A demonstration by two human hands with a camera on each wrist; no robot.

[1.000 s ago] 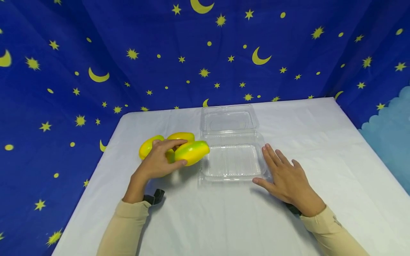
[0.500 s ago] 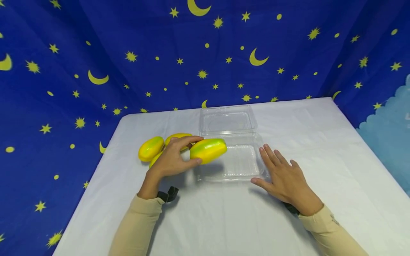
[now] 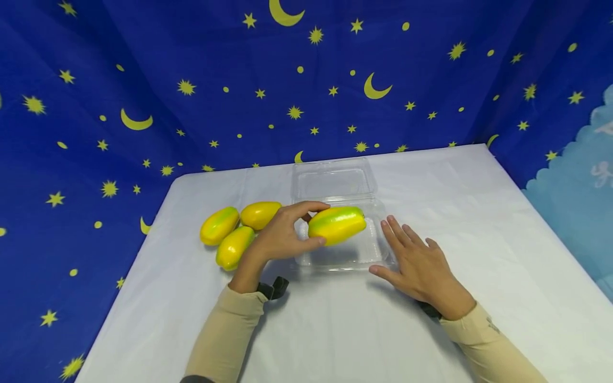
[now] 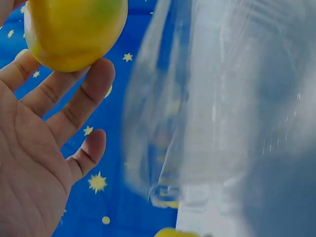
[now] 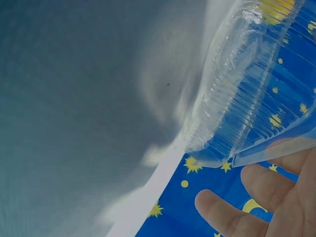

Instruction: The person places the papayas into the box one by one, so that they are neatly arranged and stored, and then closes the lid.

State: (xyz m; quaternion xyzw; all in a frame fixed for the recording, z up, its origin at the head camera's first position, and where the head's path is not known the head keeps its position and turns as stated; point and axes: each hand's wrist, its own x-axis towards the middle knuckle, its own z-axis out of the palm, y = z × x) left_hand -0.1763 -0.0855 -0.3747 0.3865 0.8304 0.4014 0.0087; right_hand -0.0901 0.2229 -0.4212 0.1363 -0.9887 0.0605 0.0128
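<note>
My left hand (image 3: 284, 231) grips a yellow papaya (image 3: 337, 225) with a green streak, thumb at its near side and fingers at its far side. In the left wrist view the papaya (image 4: 74, 32) rests against the fingertips, and part of it is cut off by the frame. It hangs over the base of a clear plastic clamshell box (image 3: 335, 267). My right hand (image 3: 419, 266) is spread with straight fingers at the box's right edge. In the right wrist view the fingers (image 5: 264, 185) lie along the rim of the clear box (image 5: 237, 98).
Three more papayas lie together on the left of the white table: one at the far left (image 3: 219, 226), one behind (image 3: 258, 215) and one nearer (image 3: 234, 248). The box's lid (image 3: 332, 181) lies folded back, away from me. A blue star-and-moon curtain (image 3: 239, 58) hangs behind the table.
My left hand has carried the papaya rightward from beside the other papayas to above the box base. The right hand has stayed at the box's edge. The head view has shifted slightly.
</note>
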